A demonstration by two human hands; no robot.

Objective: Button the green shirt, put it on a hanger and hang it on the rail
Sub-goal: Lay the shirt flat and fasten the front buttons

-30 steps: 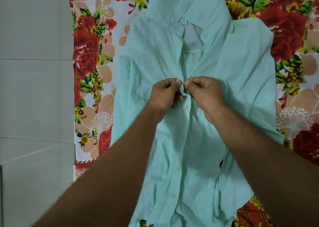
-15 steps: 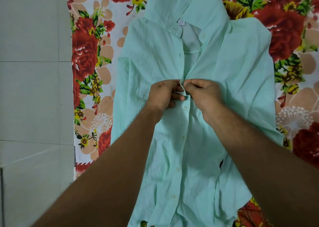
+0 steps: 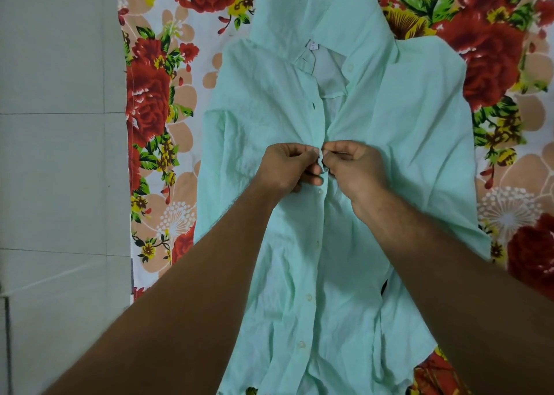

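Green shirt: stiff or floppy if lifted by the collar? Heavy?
Likely floppy: the green shirt lies creased all over, and the placket bunches where the left hand and right hand pinch it. Probably light: the cloth looks thin. It would likely drag and fold rather than slide if pushed across the floral sheet.

One green shirt [image 3: 269, 109], one floral sheet [image 3: 156, 100], five visible buttons [image 3: 308, 297], and two hands: left hand [image 3: 286, 166], right hand [image 3: 358, 169]

green shirt [image 3: 389, 142] | flat, front up, collar far | lower buttons done, top open
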